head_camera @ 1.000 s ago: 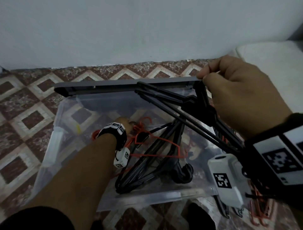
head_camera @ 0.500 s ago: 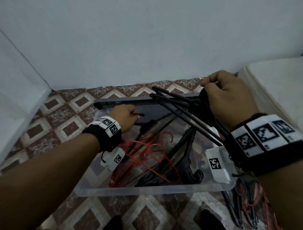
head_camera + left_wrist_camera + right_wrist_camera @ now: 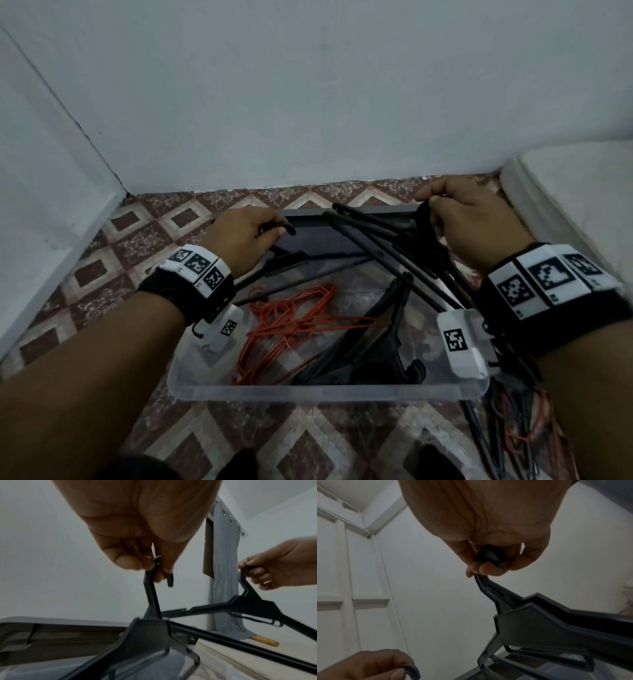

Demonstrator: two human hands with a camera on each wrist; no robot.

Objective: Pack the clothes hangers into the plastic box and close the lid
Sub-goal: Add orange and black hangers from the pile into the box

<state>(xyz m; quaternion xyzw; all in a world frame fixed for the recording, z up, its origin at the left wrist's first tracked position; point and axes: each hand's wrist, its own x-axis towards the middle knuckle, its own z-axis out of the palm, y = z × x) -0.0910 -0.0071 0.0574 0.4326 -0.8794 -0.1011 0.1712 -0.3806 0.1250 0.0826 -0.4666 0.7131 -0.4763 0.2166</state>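
Note:
A clear plastic box (image 3: pixel 329 390) stands on the tiled floor with its grey lid (image 3: pixel 370 209) upright at the far rim. Inside lie orange wire hangers (image 3: pixel 291 322) and black hangers (image 3: pixel 373 353). My left hand (image 3: pixel 246 236) grips the hook of a black hanger (image 3: pixel 154 626) above the box's far left. My right hand (image 3: pixel 462 219) grips the hooks of a bunch of black hangers (image 3: pixel 404 253) over the far right, their bars slanting down across the box. The left wrist view shows both hooks (image 3: pixel 245 574) held; the right wrist view shows my fingers (image 3: pixel 488 566) curled round a hook.
More black and orange hangers (image 3: pixel 520 435) lie on the floor right of the box. A white wall (image 3: pixel 308 102) runs close behind, with a side wall (image 3: pixel 44 154) at left. A white mattress edge (image 3: pixel 575 192) sits at right. Patterned floor tiles (image 3: pixel 308 442) lie in front.
My left hand came up out of the box holding a black hanger by its hook. My right hand stayed on its bunch of hangers, drawn back toward the box's far right corner.

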